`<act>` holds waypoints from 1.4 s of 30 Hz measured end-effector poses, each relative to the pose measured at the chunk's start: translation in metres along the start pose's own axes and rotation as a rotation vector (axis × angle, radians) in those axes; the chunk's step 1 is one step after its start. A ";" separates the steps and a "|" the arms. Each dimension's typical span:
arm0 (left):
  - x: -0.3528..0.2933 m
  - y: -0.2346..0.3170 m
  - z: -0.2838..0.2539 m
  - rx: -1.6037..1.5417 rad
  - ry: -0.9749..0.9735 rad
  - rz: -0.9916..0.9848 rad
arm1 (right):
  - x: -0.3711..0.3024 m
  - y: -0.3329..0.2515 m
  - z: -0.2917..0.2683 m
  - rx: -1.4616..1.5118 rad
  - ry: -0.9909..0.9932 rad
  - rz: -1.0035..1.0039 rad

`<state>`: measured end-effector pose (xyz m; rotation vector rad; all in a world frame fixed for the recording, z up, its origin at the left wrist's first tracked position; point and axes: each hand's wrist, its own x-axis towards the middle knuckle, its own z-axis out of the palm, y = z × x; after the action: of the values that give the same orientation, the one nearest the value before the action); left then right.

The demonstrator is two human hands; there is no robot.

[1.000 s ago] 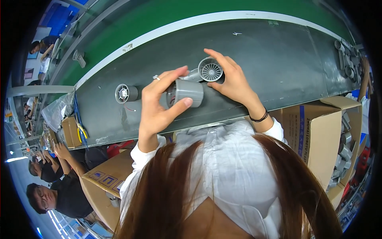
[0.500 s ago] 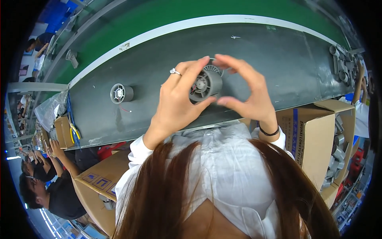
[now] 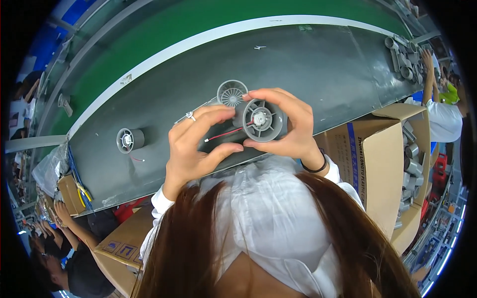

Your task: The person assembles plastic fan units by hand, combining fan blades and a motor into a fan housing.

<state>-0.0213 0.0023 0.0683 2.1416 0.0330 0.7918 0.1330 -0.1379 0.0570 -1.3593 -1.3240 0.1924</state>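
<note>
A round grey fan housing (image 3: pixel 260 130) with a white hub is gripped at its right side by my right hand (image 3: pixel 297 124). Its open face, with the vanes inside, is toward me. From it a thin red lead (image 3: pixel 222 135) with a small white plug reaches leftward. My left hand (image 3: pixel 191 144), a ring on one finger, curves open beside the housing, thumb and fingers apart with nothing between them. Just beyond both hands a grey cup-shaped part with a spoked grille (image 3: pixel 232 94) rests on the bench; its lower portion is partly hidden.
On the dark bench (image 3: pixel 164 89), another fan housing (image 3: pixel 130 140) with a lead lies to the left. Grey plastic parts (image 3: pixel 405 59) are heaped at the far right, near a co-worker's hands. A cardboard box (image 3: pixel 382 169) of grey parts stands at right; pliers (image 3: pixel 83 192) hang at left.
The fan housing has passed from my left hand into my right and turned its face more toward me. My left hand has drawn off leftward, exposing the lead and the grille part. The view has shifted.
</note>
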 end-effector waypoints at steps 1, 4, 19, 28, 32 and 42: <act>0.000 -0.001 0.000 -0.007 -0.001 0.003 | 0.002 -0.001 -0.001 -0.058 0.009 -0.052; -0.001 -0.002 0.002 -0.008 -0.014 -0.016 | 0.002 -0.002 0.000 -0.123 0.042 -0.088; -0.007 -0.006 0.017 -0.098 -0.079 -0.032 | -0.023 -0.004 0.001 -0.138 0.184 -0.111; -0.015 -0.031 0.025 -0.685 -0.009 -0.264 | -0.023 -0.003 0.004 -0.096 0.300 -0.258; -0.020 -0.056 0.022 -0.902 -0.046 -0.344 | -0.023 -0.003 0.007 -0.085 0.359 -0.242; -0.038 -0.074 0.039 -1.104 -0.007 -0.413 | -0.026 -0.002 0.006 -0.099 0.336 -0.267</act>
<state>-0.0129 0.0125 -0.0231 1.0331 0.0240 0.3898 0.1181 -0.1545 0.0424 -1.2177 -1.2239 -0.2764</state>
